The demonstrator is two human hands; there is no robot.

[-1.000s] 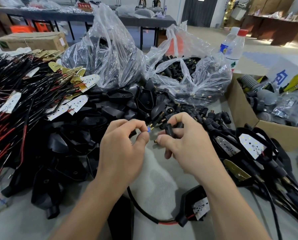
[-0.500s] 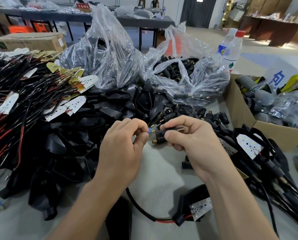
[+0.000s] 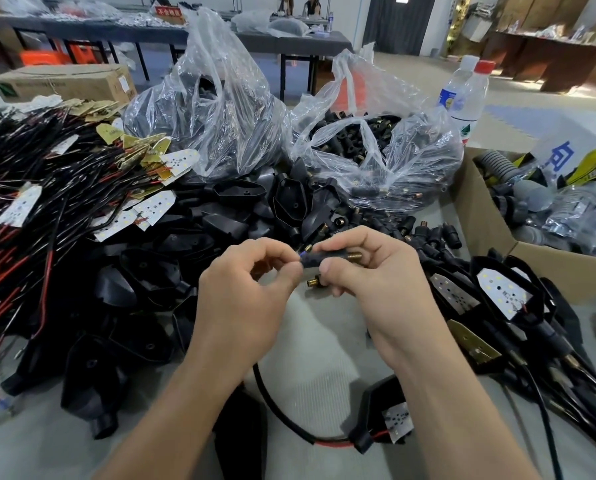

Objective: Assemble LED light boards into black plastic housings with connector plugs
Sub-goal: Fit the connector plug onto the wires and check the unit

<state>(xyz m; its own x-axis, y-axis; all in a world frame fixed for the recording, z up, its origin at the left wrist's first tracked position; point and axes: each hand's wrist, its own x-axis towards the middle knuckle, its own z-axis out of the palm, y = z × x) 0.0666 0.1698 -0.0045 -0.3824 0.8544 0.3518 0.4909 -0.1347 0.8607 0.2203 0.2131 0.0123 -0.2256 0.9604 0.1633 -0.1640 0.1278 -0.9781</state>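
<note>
Open lane of counter, walled in on three sides

Bare counter [image 3: 310,348] stretches beyond the wired housing [image 3: 376,407], and more lies far to its left along the near edge. Left of that housing, a heap of black housings [image 3: 144,278] and wire bundles [image 3: 30,202] block passage. To its right stand finished assemblies [image 3: 511,299] and a cardboard box [image 3: 480,230]. Beyond it lie loose connector plugs [image 3: 431,233] and two clear plastic bags [image 3: 220,109].

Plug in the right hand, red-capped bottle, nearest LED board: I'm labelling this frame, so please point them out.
Plug [image 3: 312,260], head view, black body.
Red-capped bottle [image 3: 476,88], head view, clear body.
LED board [image 3: 398,422], head view, white face.
</note>
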